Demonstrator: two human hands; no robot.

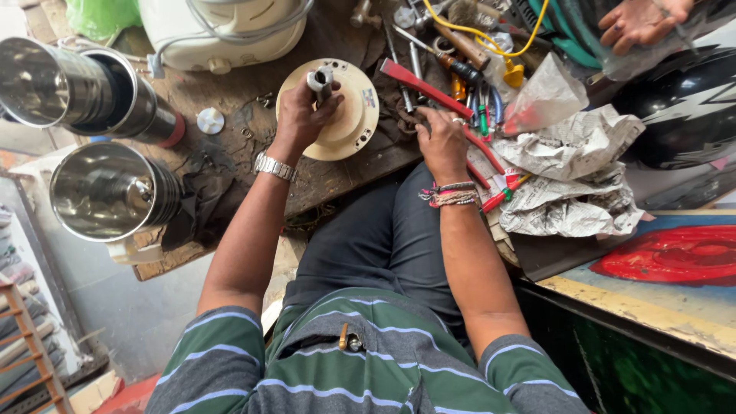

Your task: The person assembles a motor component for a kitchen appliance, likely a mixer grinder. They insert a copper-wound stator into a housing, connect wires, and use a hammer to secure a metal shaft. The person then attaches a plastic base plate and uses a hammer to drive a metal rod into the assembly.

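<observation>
A cream round base lies on the wooden bench; the left hand grips a metal tool upright at its centre, seemingly loosening a fitting, while the right hand, fingers curled, rests among red-handled tools

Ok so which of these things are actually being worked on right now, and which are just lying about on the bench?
In hand:
- left hand gripping a metal tool on the cream round base
- right hand on the red-handled tool

Lying about:
- two steel jars
- crumpled newspaper
- clear plastic bag
- white disc
- another person's hand
</observation>
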